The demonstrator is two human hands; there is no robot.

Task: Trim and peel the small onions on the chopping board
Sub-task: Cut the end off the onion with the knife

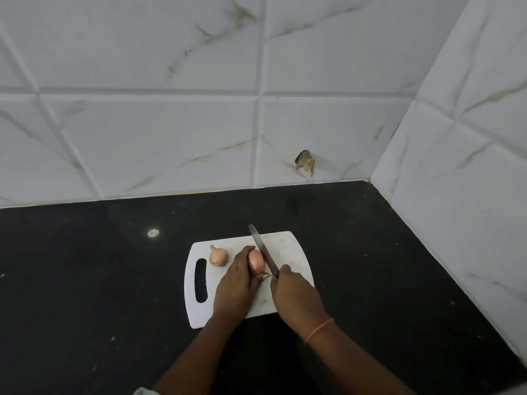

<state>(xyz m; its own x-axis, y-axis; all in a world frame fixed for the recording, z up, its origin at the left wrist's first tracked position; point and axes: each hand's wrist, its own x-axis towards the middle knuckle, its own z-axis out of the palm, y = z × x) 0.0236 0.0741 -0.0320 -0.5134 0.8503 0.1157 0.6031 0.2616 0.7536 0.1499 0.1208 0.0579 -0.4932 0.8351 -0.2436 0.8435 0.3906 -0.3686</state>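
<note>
Onion (255, 261), smooth and pinkish, lies on the white plastic chopping board (288, 246), long axis running away from the person, gripped by the left hand (236, 283). Right hand (296, 295) grips a knife (263, 250) whose blade rests against it. A second onion (219, 255), papery, sits just left, stem tip up.
</note>
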